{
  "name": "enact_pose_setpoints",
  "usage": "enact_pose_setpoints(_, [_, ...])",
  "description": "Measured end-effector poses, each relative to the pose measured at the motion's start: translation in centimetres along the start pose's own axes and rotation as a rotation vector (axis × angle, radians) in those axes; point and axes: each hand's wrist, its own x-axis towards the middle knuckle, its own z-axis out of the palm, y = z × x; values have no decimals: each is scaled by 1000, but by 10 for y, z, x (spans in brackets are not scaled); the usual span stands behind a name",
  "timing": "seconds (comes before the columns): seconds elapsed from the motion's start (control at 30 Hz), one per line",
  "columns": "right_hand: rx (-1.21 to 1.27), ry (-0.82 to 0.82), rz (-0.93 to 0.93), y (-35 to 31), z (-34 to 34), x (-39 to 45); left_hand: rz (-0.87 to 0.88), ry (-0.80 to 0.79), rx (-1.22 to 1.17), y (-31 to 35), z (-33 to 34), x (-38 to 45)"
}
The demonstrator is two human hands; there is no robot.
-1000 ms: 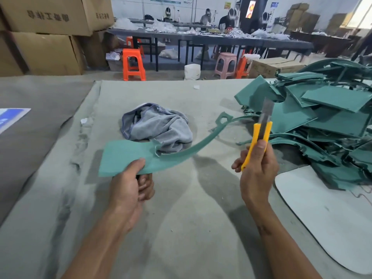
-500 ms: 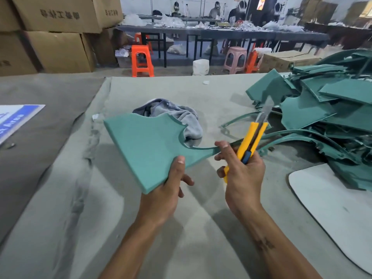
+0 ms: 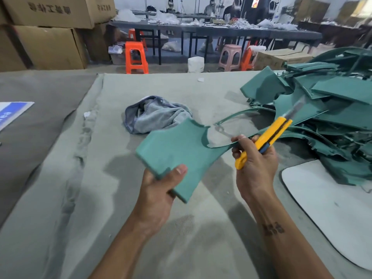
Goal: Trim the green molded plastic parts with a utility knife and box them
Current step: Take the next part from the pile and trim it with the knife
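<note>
The left hand (image 3: 161,188) grips the green part (image 3: 177,152) by its broad flat end, thumb laid on the top face and fingers curled underneath, holding it in the air above the middle of the table (image 3: 100,218) rather than resting it on the cloth. The right hand (image 3: 255,164) is closed round the yellow knife (image 3: 267,137), blade out and pointing up and away toward the far right, with a fingertip touching the thin curved strip that runs off the part's right side. The part looks light, since one hand carries it by a corner, and stiff across the wide panel, which keeps its shape unsupported; the narrow strip arching away beyond the cut-out looks springy and likely to flex or wobble under a blade, so it probably wants steadying close to wherever the cut is made. The smooth moulded face may be a little slippery, and the wide end, where the left hand already holds it, seems the surest place to take hold, well clear of the edge to be trimmed. The part sits between the two hands, its panel in the left and its strip touching the right. A heap of green parts (image 3: 332,109) fills the far right side of the table, and a crumpled grey cloth (image 3: 155,115) lies just beyond the held part toward the far edge.
</note>
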Motion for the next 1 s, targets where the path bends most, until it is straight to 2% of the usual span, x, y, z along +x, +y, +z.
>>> enact_pose_setpoints(0.07, [-96, -104, -9, 4, 0, -2, -22, 146, -76, 1, 1, 2])
enact_pose_setpoints(0.17, [-311, -156, -79, 9, 1, -8, 85, 388, 8, 1, -3, 7])
enact_pose_setpoints(0.23, [-470, -186, -165, 11, -1, -11, 159, 453, 34, -1, -1, 10])
enact_pose_setpoints(0.37, [-832, -303, -474, 14, -9, -12, 280, 577, 40, -4, 1, 12])
enact_pose_setpoints(0.47, [-755, -409, -376, 14, -9, -19, 393, 612, 101, 0, -2, 14])
enact_pose_setpoints(0.57, [-813, -552, -354, 17, -4, -27, 423, 635, 105, 3, -6, 14])
enact_pose_setpoints(0.8, [-768, -655, -272, 18, -2, -28, 423, 637, 79, 4, -7, 15])
enact_pose_setpoints(0.9, [-803, -666, -268, 19, -5, -22, 424, 617, 80, 3, -6, 14])
enact_pose_setpoints(1.0, [-929, -519, -346, 18, -11, -11, 417, 604, 92, 1, -5, 13])
